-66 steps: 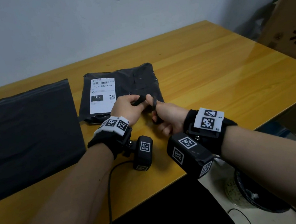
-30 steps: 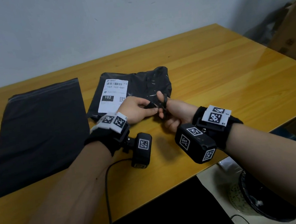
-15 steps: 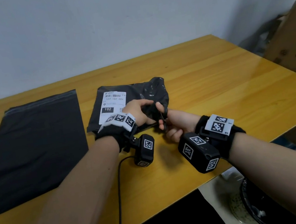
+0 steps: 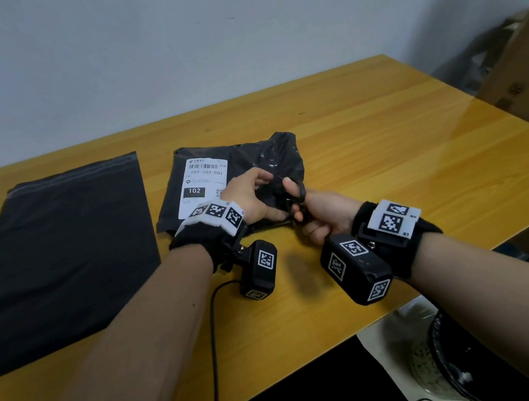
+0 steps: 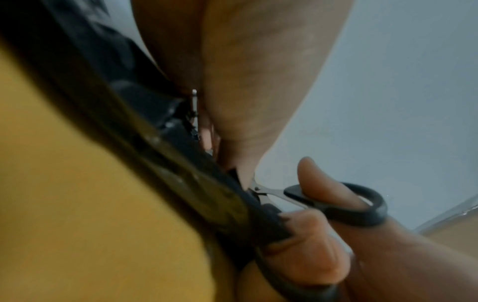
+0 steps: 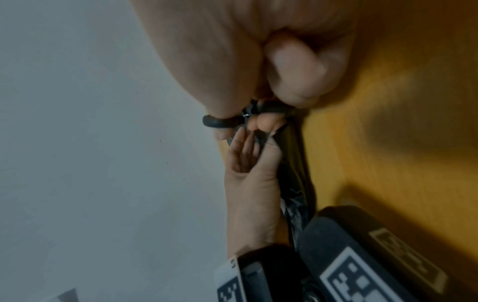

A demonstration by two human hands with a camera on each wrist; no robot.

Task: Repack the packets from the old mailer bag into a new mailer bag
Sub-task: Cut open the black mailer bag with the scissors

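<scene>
Two hands meet at our crumpled black plastic mailer bag with its white label [image 4: 239, 173]: left hand [image 4: 249, 199] pinches its near edge, right hand [image 4: 320, 214] grips black-handled scissors [image 5: 336, 201]. Beside it on the yellow wooden desk [image 4: 399, 135] lies a flat dark mailer bag [image 4: 60, 247].

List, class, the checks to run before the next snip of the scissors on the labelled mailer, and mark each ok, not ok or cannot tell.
1. Right hand grips scissors: ok.
2. Left hand holds old mailer bag at the cut: ok.
3. Left fingers clear of blades: cannot tell, blades hidden.
4. Packets inside clear of blades: cannot tell.
5. New mailer bag lies flat on table, ready: ok.
</scene>
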